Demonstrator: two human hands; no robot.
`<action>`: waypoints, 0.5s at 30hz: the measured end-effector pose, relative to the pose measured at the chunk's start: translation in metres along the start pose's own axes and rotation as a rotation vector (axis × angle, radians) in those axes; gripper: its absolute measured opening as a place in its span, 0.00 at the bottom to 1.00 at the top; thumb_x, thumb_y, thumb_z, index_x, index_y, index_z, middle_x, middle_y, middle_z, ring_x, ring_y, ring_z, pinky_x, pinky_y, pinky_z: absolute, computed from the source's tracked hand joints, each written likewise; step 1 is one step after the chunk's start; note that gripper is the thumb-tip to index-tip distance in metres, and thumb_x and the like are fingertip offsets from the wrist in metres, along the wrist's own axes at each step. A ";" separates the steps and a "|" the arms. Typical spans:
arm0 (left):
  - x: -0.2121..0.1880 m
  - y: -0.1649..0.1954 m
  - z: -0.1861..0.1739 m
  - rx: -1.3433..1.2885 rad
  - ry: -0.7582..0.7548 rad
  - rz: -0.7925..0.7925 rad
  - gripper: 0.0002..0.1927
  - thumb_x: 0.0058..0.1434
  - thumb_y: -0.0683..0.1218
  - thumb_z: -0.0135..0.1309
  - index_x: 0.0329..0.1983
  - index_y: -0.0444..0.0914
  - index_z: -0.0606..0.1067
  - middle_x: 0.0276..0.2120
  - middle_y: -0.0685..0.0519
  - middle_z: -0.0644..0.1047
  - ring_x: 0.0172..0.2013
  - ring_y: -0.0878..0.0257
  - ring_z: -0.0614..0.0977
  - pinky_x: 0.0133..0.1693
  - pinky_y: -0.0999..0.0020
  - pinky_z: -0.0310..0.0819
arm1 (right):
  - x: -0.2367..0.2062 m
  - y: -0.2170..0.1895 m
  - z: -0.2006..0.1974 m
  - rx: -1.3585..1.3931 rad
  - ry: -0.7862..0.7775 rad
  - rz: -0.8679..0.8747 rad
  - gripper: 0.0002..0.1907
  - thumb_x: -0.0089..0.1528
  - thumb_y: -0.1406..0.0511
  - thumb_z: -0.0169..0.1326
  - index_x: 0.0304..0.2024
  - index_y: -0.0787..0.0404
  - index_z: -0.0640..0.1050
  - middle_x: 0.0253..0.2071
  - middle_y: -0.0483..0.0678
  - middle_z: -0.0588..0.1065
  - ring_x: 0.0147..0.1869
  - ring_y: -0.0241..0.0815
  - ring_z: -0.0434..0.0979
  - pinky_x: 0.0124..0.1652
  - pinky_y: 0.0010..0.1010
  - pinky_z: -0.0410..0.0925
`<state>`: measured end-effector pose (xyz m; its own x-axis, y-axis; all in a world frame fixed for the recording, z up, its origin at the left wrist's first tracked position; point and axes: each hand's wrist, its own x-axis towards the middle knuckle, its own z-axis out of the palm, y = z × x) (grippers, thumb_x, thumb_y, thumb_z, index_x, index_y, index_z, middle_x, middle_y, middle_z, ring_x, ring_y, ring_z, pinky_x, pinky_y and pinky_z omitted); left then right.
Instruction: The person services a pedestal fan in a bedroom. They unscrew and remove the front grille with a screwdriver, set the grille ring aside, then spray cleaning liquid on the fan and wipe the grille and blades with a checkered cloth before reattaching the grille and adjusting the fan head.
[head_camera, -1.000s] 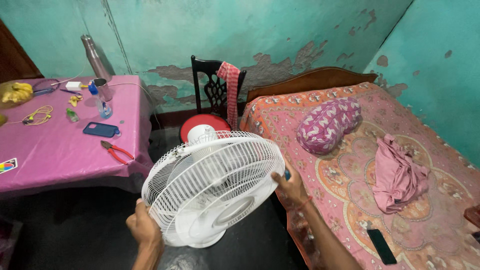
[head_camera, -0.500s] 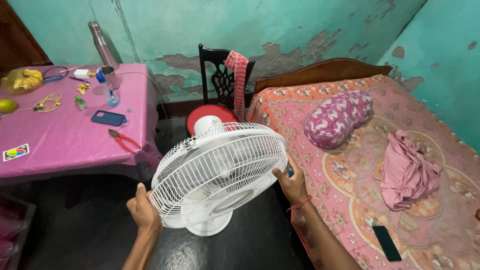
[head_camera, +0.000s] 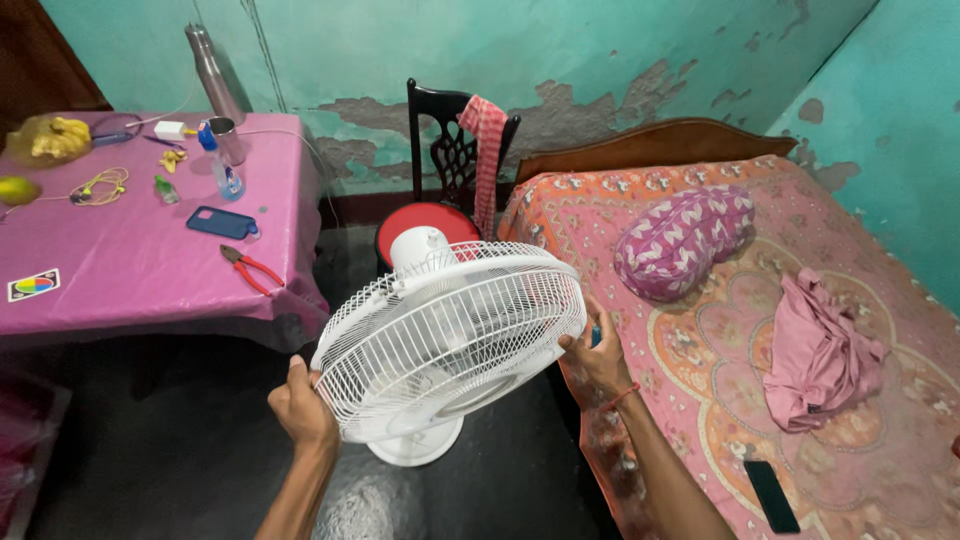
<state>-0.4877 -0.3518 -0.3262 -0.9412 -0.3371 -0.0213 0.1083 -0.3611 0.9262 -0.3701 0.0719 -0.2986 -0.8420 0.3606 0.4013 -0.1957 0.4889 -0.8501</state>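
A white fan (head_camera: 450, 335) with a round wire grille stands tilted on its round base (head_camera: 415, 447) on the dark floor, between the table and the bed. My left hand (head_camera: 300, 405) grips the grille's lower left rim. My right hand (head_camera: 595, 355), with a red thread at the wrist, holds the grille's right rim next to the bed's edge. The motor housing (head_camera: 420, 247) shows behind the grille.
A pink-covered table (head_camera: 120, 270) at left carries a blue phone (head_camera: 222, 222), red pliers (head_camera: 250, 268), a spray bottle, a steel bottle and cables. A black chair (head_camera: 450, 160) with a red seat and hung cloth stands behind. The bed (head_camera: 720, 330) at right holds a bolster, pink cloth and a dark phone (head_camera: 772, 496).
The view has shifted slightly closer and to the left. Both hands keep their hold on the fan grille, which has tilted a little more toward flat.
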 end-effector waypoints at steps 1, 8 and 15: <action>-0.001 0.002 0.000 0.015 0.002 0.013 0.29 0.74 0.51 0.47 0.15 0.36 0.65 0.15 0.59 0.66 0.16 0.72 0.62 0.21 0.68 0.51 | 0.003 0.003 0.000 0.074 -0.037 0.016 0.55 0.55 0.50 0.69 0.73 0.68 0.57 0.70 0.56 0.64 0.72 0.41 0.64 0.63 0.30 0.62; -0.014 0.018 0.014 0.120 0.079 0.112 0.28 0.72 0.47 0.52 0.14 0.32 0.66 0.15 0.58 0.66 0.18 0.73 0.62 0.21 0.68 0.50 | 0.021 0.011 -0.008 0.163 -0.173 0.147 0.63 0.52 0.49 0.68 0.77 0.65 0.49 0.69 0.51 0.66 0.55 0.33 0.69 0.52 0.24 0.65; -0.032 0.042 0.032 0.144 0.175 0.239 0.21 0.69 0.44 0.56 0.19 0.30 0.75 0.16 0.61 0.70 0.19 0.75 0.65 0.24 0.73 0.54 | 0.026 0.029 -0.009 0.105 -0.132 0.205 0.62 0.49 0.50 0.69 0.76 0.65 0.52 0.66 0.48 0.69 0.38 0.29 0.64 0.36 0.22 0.62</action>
<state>-0.4634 -0.3281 -0.2747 -0.8239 -0.5464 0.1502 0.2616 -0.1316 0.9562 -0.3933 0.1024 -0.3098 -0.9262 0.3340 0.1749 -0.0594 0.3289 -0.9425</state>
